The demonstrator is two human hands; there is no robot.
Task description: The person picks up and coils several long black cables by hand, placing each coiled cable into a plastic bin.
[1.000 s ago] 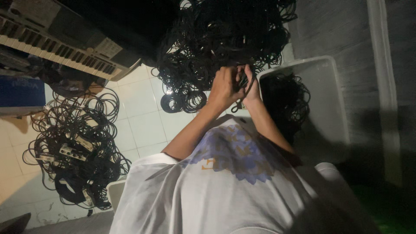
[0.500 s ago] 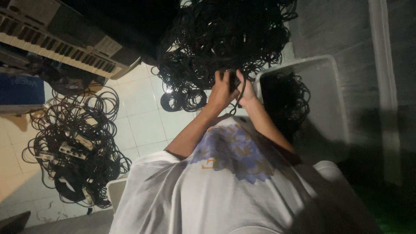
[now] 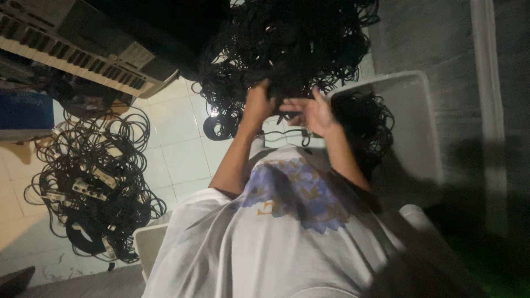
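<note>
Head view, dim room, lit patch on pale floor tiles (image 3: 182,160). Both arms reach up the middle of the frame from a white T-shirt (image 3: 276,243) with a purple print. Left hand (image 3: 258,102), upper centre, is curled shut around black strands at the lower edge of a big tangled cable heap (image 3: 287,49) that fills the top centre of the frame. Right hand (image 3: 310,110), just right of the left and close beside it, is half open: fingers spread and lightly bent, thumb up, touching a loose cable that trails off the heap; whether it actually pinches the cable, I cannot tell. Right of the hands, a white plastic tub (image 3: 419,121) holds a second dark bundle of cable, near the right wrist. At left of frame, well apart from the hands, another loose coil of black cable (image 3: 94,182) lies spread on the tiles with pale power strips mixed in. Upper left: an electronic keyboard (image 3: 77,44) set at a slant.
</note>
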